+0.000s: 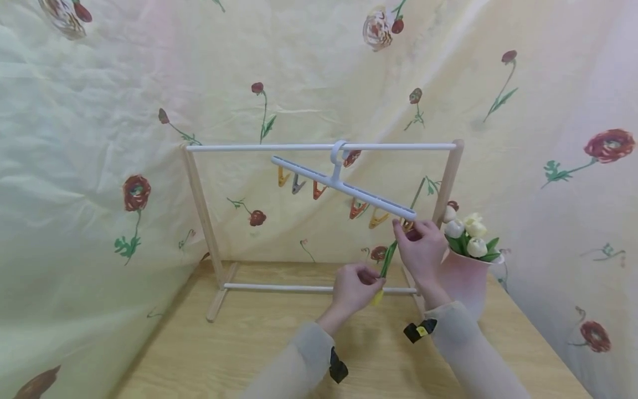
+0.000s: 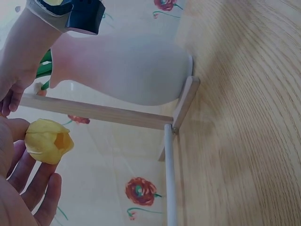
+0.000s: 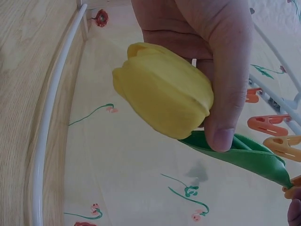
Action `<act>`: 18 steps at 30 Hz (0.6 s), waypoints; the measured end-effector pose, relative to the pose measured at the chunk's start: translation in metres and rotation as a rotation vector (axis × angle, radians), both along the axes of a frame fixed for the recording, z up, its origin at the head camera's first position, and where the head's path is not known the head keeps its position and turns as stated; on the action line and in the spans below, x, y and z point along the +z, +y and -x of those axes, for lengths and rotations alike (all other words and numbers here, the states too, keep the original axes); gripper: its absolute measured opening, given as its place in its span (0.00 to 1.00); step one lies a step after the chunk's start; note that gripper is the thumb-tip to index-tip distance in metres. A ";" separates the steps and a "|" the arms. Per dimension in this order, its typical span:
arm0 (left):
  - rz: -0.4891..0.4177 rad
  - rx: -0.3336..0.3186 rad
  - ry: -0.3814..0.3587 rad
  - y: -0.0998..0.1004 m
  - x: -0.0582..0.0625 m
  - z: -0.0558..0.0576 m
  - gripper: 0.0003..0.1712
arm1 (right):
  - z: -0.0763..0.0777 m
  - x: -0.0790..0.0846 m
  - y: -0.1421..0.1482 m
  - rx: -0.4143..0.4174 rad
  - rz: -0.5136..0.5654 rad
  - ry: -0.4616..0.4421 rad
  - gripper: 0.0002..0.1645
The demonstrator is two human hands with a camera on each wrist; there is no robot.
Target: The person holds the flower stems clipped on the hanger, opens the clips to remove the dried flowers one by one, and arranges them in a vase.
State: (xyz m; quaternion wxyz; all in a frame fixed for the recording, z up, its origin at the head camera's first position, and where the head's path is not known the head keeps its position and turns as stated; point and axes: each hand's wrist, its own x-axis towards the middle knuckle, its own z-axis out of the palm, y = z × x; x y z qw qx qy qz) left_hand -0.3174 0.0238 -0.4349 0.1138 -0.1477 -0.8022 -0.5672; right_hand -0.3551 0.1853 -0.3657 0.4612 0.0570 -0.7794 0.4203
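Note:
A yellow artificial tulip [image 3: 162, 89] hangs head down, its green leaves [image 1: 389, 257] pointing up. My left hand [image 1: 356, 285] pinches it just above the bloom, thumb along the leaves. Higher and to the right, my right hand [image 1: 423, 249] pinches an orange clip [image 1: 407, 225] at the low right end of a pale blue hanger [image 1: 371, 198]. The stem end meets that clip, partly hidden by my right fingertips. Along the hanger dangle several other clips, among them a grey clip [image 1: 297, 184] and a red-orange clip [image 1: 356, 209]. The hanger tilts down to the right.
The hanger hooks over the white top bar [image 1: 259, 148] of a wooden rack on a wooden table [image 1: 239, 349]. Right of the rack stands a pink-white vase [image 1: 461, 282] with white tulips [image 1: 476, 227]. Floral cloth [image 1: 309, 66] surrounds the back and sides.

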 end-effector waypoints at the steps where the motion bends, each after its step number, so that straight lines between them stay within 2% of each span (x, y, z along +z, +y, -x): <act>1: 0.002 0.001 0.004 0.000 0.000 0.000 0.05 | 0.000 0.001 -0.001 0.005 -0.003 -0.001 0.18; 11: 0.005 -0.006 -0.001 -0.005 -0.003 0.003 0.05 | -0.001 0.002 -0.005 0.042 -0.015 0.019 0.17; 18: 0.065 -0.003 0.012 -0.017 -0.007 0.005 0.04 | 0.002 0.002 -0.004 0.039 -0.013 0.046 0.18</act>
